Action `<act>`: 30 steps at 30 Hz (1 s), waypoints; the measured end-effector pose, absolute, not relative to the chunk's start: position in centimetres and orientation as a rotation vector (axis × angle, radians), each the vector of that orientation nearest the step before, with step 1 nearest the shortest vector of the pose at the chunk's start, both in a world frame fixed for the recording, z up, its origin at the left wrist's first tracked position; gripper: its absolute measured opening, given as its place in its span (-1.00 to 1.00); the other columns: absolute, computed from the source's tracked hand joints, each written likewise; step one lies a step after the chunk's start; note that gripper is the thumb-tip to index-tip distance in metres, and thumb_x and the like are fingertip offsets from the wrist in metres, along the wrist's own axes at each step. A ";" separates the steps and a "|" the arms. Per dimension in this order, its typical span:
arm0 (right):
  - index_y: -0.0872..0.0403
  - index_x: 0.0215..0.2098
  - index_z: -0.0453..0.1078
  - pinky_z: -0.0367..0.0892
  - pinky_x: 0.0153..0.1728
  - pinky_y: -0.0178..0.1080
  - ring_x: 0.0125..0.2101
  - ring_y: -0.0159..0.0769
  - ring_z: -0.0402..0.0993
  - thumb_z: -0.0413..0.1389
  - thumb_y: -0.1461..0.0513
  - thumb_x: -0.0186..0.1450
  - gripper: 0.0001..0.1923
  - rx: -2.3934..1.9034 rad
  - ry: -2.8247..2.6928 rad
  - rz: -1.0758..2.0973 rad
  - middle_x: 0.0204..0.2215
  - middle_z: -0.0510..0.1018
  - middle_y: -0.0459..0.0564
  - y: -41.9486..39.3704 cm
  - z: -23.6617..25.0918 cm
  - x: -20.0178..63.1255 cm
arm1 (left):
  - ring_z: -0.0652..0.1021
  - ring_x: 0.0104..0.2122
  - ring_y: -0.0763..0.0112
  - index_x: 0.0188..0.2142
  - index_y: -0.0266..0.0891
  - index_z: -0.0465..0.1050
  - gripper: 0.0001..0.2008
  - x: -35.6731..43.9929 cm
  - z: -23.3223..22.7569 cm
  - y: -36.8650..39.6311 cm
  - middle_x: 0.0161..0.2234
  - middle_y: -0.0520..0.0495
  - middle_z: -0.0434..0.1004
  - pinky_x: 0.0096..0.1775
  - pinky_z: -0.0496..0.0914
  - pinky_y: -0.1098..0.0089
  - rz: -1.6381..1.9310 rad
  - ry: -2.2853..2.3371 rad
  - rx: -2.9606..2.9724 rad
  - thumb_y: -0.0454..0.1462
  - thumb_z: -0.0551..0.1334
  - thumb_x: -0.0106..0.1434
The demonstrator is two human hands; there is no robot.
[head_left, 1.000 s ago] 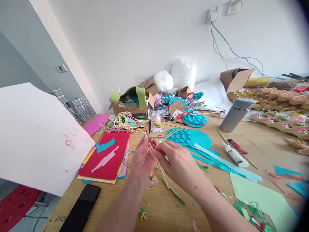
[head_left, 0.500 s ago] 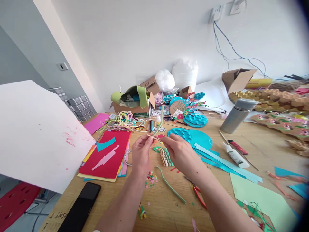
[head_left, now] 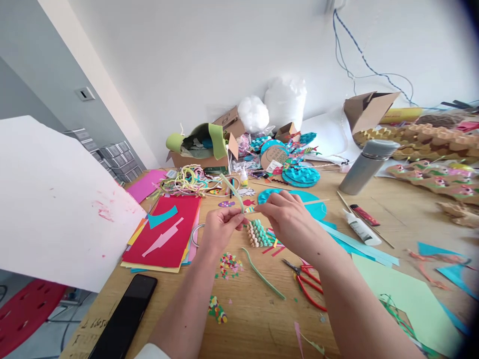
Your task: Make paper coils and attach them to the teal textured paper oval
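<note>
My left hand [head_left: 224, 223] is closed, pinching the lower end of a pale green cord [head_left: 232, 187] that stands up and leans left. Close beside it, my right hand [head_left: 281, 212] is closed on a thin wooden stick [head_left: 317, 202]; one end sticks out past the knuckles on the right, and the other points at the left fingertips. Whether the stick touches the cord is hard to make out. Below the hands lie rows of beige and green beads [head_left: 258, 235] and a second green cord [head_left: 264, 276]. Small paper fish [head_left: 226, 204] lie just beyond.
Red-handled scissors [head_left: 309, 286] lie near my right forearm, colored paper confetti [head_left: 229, 265] near my left. Colored paper sheets [head_left: 175, 249] and a black phone [head_left: 125, 314] are at left. A glue bottle [head_left: 361, 228] and grey thermos [head_left: 366, 169] stand or lie right. Boxes line the wall.
The view has tilted down slightly. The cord's top has swung from leaning right to leaning left. My right hand has moved slightly right and up, and the stick now shows behind it.
</note>
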State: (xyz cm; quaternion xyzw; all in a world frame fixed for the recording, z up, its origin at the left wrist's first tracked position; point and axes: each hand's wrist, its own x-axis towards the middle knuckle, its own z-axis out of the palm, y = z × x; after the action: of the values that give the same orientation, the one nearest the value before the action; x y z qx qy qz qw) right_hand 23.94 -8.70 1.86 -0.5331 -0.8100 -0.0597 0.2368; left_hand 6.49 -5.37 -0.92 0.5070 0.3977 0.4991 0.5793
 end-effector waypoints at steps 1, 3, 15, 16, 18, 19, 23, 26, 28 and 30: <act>0.04 -0.19 0.54 0.09 -0.25 -0.15 -0.27 -0.15 0.29 0.03 0.36 0.34 -0.75 -1.441 -2.189 -0.140 -0.37 0.50 0.06 -8.6 1.8 23.8 | 0.48 -0.59 0.46 -0.47 -0.32 0.61 -0.85 6.6 -0.9 -5.4 -0.57 -0.11 0.59 -0.47 0.36 0.45 1.162 0.937 1.208 -0.26 0.44 -0.03; 0.06 -0.16 0.53 0.14 -0.21 -0.14 -0.24 -0.13 0.33 0.09 0.24 0.35 -0.82 -1.399 -2.112 -0.084 -0.32 0.52 0.07 -8.5 1.7 23.4 | 0.47 -0.59 0.46 -0.49 -0.29 0.60 -0.89 6.7 -1.1 -5.5 -0.59 -0.08 0.57 -0.48 0.35 0.46 1.147 0.953 1.276 -0.27 0.42 0.00; 0.09 -0.55 0.31 0.15 -0.35 -0.25 -0.39 -0.26 0.37 0.12 0.28 0.29 -0.75 -1.430 -1.899 0.260 -0.50 0.49 -0.03 -7.5 1.6 23.5 | 0.54 -0.34 0.22 -0.37 -0.10 0.64 -0.88 7.0 -1.5 -6.5 -0.41 -0.11 0.62 -0.16 0.33 0.31 1.304 0.998 1.824 -0.35 0.34 0.11; 0.08 -0.56 0.30 0.15 -0.36 -0.25 -0.40 -0.26 0.37 0.12 0.28 0.29 -0.75 -1.438 -1.875 0.276 -0.50 0.49 -0.03 -7.5 1.6 23.5 | 0.52 -0.33 0.22 -0.38 -0.09 0.64 -0.87 7.0 -1.4 -6.6 -0.42 -0.11 0.62 -0.14 0.32 0.30 1.330 0.979 1.841 -0.36 0.35 0.10; 0.08 -0.56 0.29 0.16 -0.36 -0.25 -0.40 -0.26 0.37 0.13 0.27 0.28 -0.75 -1.436 -1.843 0.298 -0.50 0.49 -0.03 -7.5 1.7 23.6 | 0.51 -0.36 0.24 -0.38 -0.08 0.64 -0.87 7.1 -1.4 -6.7 -0.44 -0.11 0.60 -0.16 0.31 0.31 1.359 0.971 1.876 -0.36 0.36 0.10; 0.08 -0.55 0.29 0.16 -0.35 -0.24 -0.40 -0.26 0.37 0.13 0.27 0.28 -0.75 -1.422 -1.835 0.302 -0.49 0.49 -0.03 -7.6 1.8 23.6 | 0.51 -0.37 0.24 -0.37 -0.09 0.64 -0.88 7.2 -1.5 -6.7 -0.44 -0.12 0.60 -0.18 0.31 0.31 1.367 0.981 1.898 -0.36 0.35 0.11; 0.08 -0.54 0.29 0.18 -0.30 -0.22 -0.38 -0.26 0.36 0.13 0.28 0.29 -0.76 -1.307 -1.828 0.247 -0.48 0.48 -0.04 -7.6 1.8 23.4 | 0.55 -0.38 0.27 -0.34 -0.15 0.60 -0.90 7.2 -1.8 -6.7 -0.44 -0.11 0.61 -0.24 0.35 0.33 1.451 1.016 2.015 -0.35 0.30 0.17; 0.08 -0.53 0.28 0.20 -0.30 -0.21 -0.36 -0.24 0.35 0.13 0.28 0.28 -0.77 -1.238 -1.814 0.192 -0.47 0.47 -0.03 -7.5 1.6 23.2 | 0.57 -0.40 0.32 -0.31 -0.21 0.54 -0.89 7.1 -2.0 -6.6 -0.45 -0.08 0.61 -0.30 0.39 0.35 1.552 1.013 2.231 -0.37 0.22 0.24; 0.08 -0.52 0.29 0.21 -0.29 -0.21 -0.35 -0.23 0.35 0.12 0.28 0.29 -0.78 -1.212 -1.806 0.188 -0.45 0.47 -0.02 -7.6 1.7 23.2 | 0.56 -0.41 0.34 -0.30 -0.24 0.50 -0.90 7.1 -2.1 -6.5 -0.44 -0.08 0.60 -0.33 0.41 0.36 1.622 0.994 2.386 -0.39 0.19 0.27; 0.07 -0.51 0.29 0.21 -0.29 -0.21 -0.35 -0.23 0.35 0.12 0.28 0.30 -0.79 -1.201 -1.802 0.193 -0.45 0.46 -0.02 -7.7 1.7 23.2 | 0.56 -0.41 0.34 -0.29 -0.26 0.47 -0.91 7.1 -2.2 -6.4 -0.44 -0.10 0.60 -0.34 0.42 0.37 1.693 0.952 2.494 -0.41 0.19 0.27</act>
State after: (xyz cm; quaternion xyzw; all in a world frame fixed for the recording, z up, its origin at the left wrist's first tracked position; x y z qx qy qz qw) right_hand 23.18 -7.68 1.75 -0.4889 -0.7338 0.0785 0.4652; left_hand 7.12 -6.42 -2.18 0.7889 0.3011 0.5356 -0.0096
